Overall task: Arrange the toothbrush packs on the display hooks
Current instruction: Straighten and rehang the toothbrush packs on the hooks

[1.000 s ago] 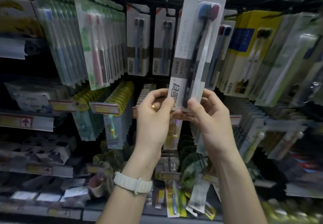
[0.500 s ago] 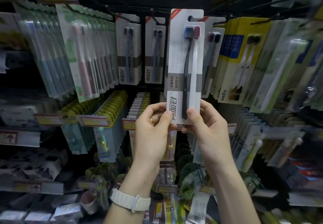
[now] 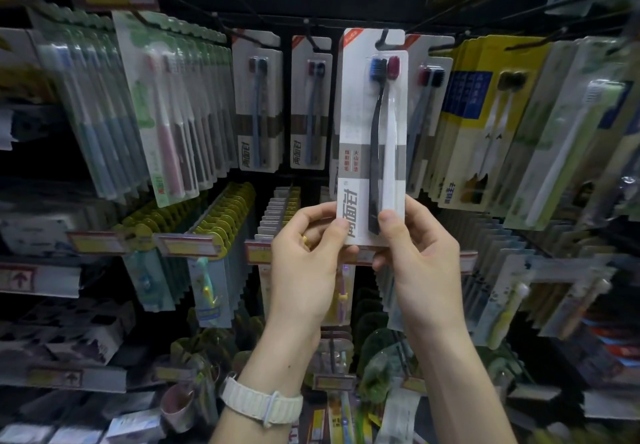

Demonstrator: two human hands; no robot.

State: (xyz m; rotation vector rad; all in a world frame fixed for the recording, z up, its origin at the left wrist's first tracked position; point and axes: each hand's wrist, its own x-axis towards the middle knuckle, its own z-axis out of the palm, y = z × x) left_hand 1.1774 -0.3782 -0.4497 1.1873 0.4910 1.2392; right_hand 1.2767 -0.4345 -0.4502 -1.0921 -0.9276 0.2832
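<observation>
both hands, left hand (image 3: 304, 263) and right hand (image 3: 420, 263), pinch the upright toothbrush pack (image 3: 372, 138) by its bottom corners; its hang hole sits at the hook (image 3: 383, 37), packs close beside.

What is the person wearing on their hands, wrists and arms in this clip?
Both forearms are bare, with no sleeves in view. The left wrist carries a cream-white ribbed watch band. The left hand has a gold ring on one finger. The right hand shows no ring, band or glove.
</observation>
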